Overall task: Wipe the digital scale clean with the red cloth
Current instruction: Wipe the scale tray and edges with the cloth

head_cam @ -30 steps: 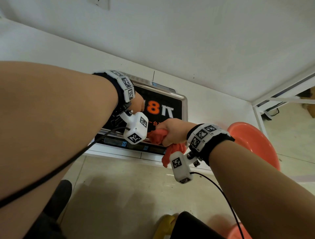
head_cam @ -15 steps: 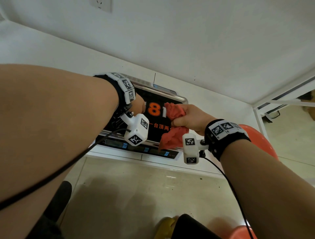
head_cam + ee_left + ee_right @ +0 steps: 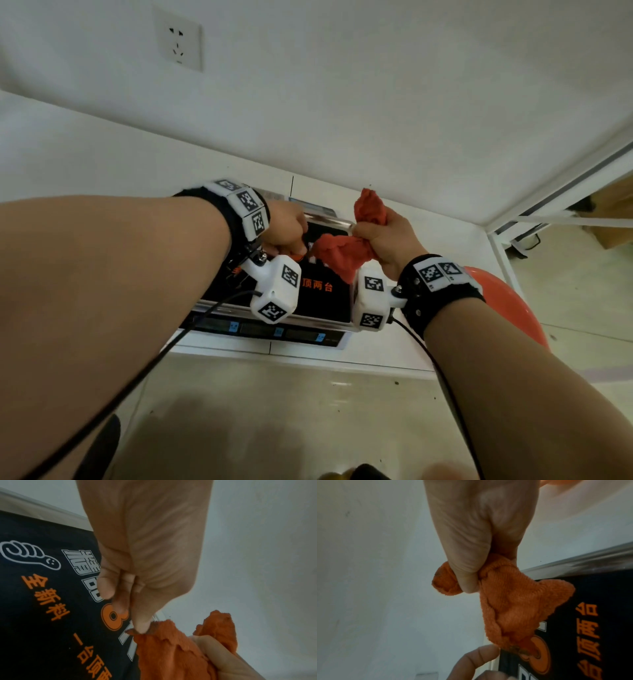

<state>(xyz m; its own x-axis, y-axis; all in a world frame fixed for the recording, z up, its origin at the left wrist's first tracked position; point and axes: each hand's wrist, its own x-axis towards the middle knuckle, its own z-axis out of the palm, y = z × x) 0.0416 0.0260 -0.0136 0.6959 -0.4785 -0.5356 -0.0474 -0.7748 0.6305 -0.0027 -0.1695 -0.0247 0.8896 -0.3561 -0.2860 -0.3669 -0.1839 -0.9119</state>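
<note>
The digital scale has a black platter with orange print and a display strip along its front. Above the platter's far right part, my right hand grips the bunched red cloth in a fist, with a tuft sticking out on top. My left hand hovers over the platter's far left and pinches a corner of the cloth. The left wrist view shows the thumb and fingertips of the left hand on the corner of the cloth above the scale. In the right wrist view, the cloth hangs from the right hand.
The scale sits on a white ledge against a white wall with a socket. A red plastic stool stands to the right, beside a white frame. Tiled floor lies below, and cables trail from both wrists.
My right hand has carried the cloth from the scale's front edge up over the far right of the platter. My left hand now pinches the cloth's corner.
</note>
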